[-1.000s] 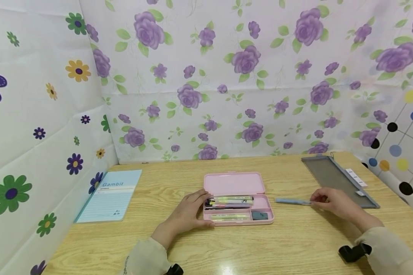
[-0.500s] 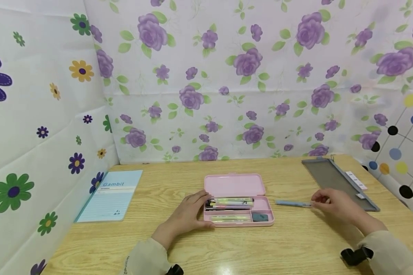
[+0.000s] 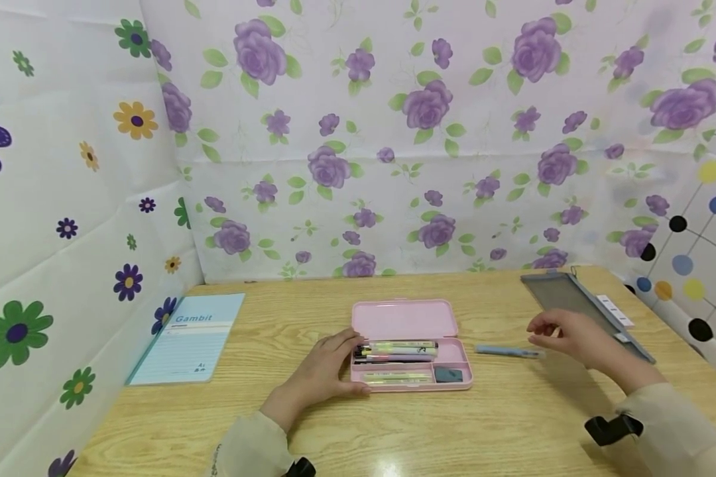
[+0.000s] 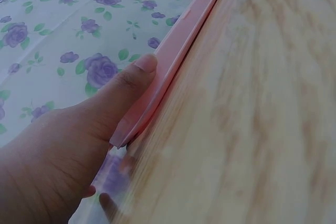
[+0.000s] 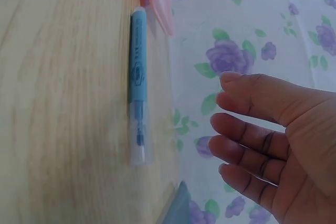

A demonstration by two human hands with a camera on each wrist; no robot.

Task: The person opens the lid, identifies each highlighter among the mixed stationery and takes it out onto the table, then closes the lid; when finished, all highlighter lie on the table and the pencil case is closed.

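A pink pencil case (image 3: 403, 316) lies with its lid laid back in the head view. Inside are several pens (image 3: 396, 351) and a dark eraser (image 3: 449, 375). My left hand (image 3: 319, 371) grips the left end of the case, thumb on the front wall and fingers at the back, as the left wrist view's thumb (image 4: 144, 64) on the pink side confirms. A light-blue highlighter (image 5: 138, 59) with a clear cap rests on the table right of the case. My right hand (image 3: 579, 341) hovers just beyond its capped end, fingers loosely bent, holding nothing.
On the left lies a light-blue notebook (image 3: 191, 341) marked Gambit. A grey mesh zip pouch (image 3: 563, 295) sits at the back right, with a white strip (image 3: 614, 310) beside it. Flowered cloth (image 3: 394, 132) hangs along the table's far edge.
My right hand has let go of the highlighter's capped end and risen slightly away from it. The highlighter stays in place. My left hand keeps its grip on the case.
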